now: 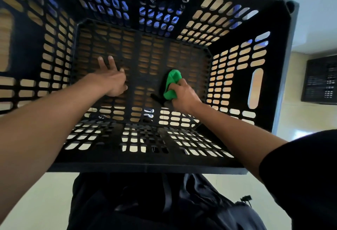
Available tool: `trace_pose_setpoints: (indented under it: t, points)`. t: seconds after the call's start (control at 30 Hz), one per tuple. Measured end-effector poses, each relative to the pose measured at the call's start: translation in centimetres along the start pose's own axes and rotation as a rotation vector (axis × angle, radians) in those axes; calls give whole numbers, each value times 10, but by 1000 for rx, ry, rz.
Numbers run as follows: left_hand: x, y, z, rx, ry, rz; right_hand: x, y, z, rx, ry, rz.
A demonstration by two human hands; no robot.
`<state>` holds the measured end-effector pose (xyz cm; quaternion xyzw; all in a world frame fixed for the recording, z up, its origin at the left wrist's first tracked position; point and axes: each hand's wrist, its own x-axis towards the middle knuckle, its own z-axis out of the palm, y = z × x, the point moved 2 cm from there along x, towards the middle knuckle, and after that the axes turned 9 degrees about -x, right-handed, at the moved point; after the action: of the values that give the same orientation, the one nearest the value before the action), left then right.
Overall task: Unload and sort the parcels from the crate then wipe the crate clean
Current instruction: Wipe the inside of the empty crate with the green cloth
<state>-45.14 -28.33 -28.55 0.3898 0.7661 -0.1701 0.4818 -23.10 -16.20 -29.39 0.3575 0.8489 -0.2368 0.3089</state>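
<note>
Two bare arms reach down into one black slotted crate (279,34), seen from directly above. We work from the left side across.

Left wall of the crate: rows of oval slots, pale wood colour showing through them.

Our left hand (111,79) lies on the crate floor (151,51), left of centre. Its fingers (101,62) are straight and spread apart, pointing toward the far wall, palm down against the slotted bottom. It holds nothing.

Centre of the floor: dark plastic ribs with wood tone showing through the slots. We see no parcels inside the crate.

Right of centre, our right hand (184,93) grips a bright green cloth (172,83), fingers curled round the bunched fabric. The cloth sticks out toward the far wall and lies against the floor. A dark strip shows just below the cloth, near the hand; we cannot tell what it is.

Right wall: more slots and one long vertical handle opening (255,87).

Far wall: blue shapes show through the slots; too blurred to identify.

Right of the crate, outside it: a pale floor (310,116) and a second dark slotted object (321,80), well apart from the crate. A black sleeve (300,166) covers the right upper arm.

Below the near rim: dark clothing (145,202).
</note>
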Motion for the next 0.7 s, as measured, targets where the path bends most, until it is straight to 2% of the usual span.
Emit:
trace_pose_setpoints:
  t: [0.2,0.23,0.37,0.43,0.57,0.7]
  points:
    - [2,0,0,-56,-8,15,-10,1,-1,-9,-90,-60]
    - [3,-1,1,-68,-10,13,-10,0,-3,-18,-64,-66]
    - [10,-3,5,-94,-12,15,4,16,-43,63,378,131]
    - [11,-5,6,-82,-3,13,15,34,-62,77,458,213]
    - [12,-9,8,-55,0,36,25,56,-65,-109,217,209]
    - [9,-8,5,-43,-41,30,15,50,-50,-107,60,211]
